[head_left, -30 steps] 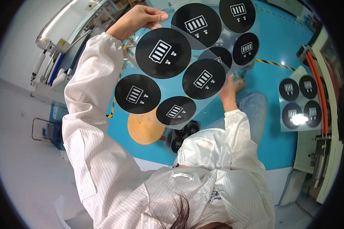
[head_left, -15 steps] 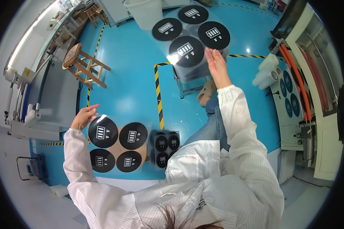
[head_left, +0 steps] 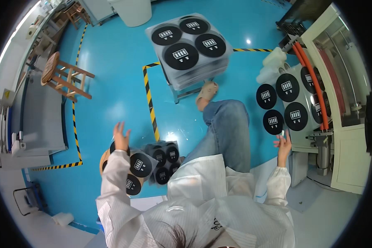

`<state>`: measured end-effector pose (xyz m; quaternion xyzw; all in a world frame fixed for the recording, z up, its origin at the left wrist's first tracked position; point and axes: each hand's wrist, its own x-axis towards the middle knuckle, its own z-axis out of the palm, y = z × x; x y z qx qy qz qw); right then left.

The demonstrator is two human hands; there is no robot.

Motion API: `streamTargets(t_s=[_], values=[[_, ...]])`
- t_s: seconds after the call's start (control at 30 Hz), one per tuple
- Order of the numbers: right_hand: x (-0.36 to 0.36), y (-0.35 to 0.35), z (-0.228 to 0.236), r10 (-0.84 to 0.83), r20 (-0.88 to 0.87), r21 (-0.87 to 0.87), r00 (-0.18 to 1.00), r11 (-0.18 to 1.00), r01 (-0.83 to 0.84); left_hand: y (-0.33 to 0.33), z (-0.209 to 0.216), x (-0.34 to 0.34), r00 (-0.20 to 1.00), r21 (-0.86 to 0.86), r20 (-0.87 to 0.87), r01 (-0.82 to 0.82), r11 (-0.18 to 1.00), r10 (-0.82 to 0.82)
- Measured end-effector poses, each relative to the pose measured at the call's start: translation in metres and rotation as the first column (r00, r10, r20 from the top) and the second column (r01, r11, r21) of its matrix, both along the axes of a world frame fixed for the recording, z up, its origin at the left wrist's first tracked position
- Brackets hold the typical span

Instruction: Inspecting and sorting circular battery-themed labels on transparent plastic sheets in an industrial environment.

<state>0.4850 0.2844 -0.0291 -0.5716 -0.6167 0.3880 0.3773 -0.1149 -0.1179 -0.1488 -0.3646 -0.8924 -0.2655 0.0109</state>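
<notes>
My left hand (head_left: 120,137) is held up with its fingers spread, holding nothing. It hovers by a clear sheet with black discs (head_left: 140,165) on a tan round-edged support, partly hidden by my sleeve. My right hand (head_left: 282,146) is at the near corner of another clear sheet with black discs (head_left: 287,88), in front of the machine's orange-red rollers. Its fingertips seem to pinch that corner, though the contact is small and hard to see. Further away, a thick stack of such sheets (head_left: 194,68) rests on a metal-legged stand (head_left: 175,97).
A smaller stack of disc sheets (head_left: 163,159) lies beside my left sleeve. The roller machine (head_left: 330,136) stands at the right, with white rolls (head_left: 273,66) beyond. A wooden stool (head_left: 66,76), a white bin (head_left: 132,12) and yellow-black floor tape (head_left: 151,107) are farther off.
My right hand has left the far stack and moved to the sheet by the rollers, which now reaches further out. My left hand has moved rightward, fingers spread. The view has shifted.
</notes>
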Motion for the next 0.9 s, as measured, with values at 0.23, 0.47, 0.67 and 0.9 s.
streamTargets(t_s=[0.23,0.47,0.67,0.9], values=[[0.062,0.055,-0.058,0.043,0.208,0.247,0.977,0.964,-0.095,0.260,0.169,0.088,0.842,0.339,-0.477,0.440,0.831,-0.252],[0.073,0.031,-0.036,0.216,0.131,0.175,0.968,0.956,-0.237,0.347,0.136,0.082,0.847,0.379,-0.530,0.264,0.887,-0.025],[0.003,-0.076,0.060,0.106,-0.107,0.187,0.989,0.979,-0.084,0.287,0.163,0.200,0.971,0.858,0.029,0.097,0.505,-0.235],[-0.051,-0.129,0.187,0.039,-0.437,0.102,0.899,0.995,0.006,0.249,0.110,0.341,0.235,0.659,0.752,-0.299,0.690,-0.616]])
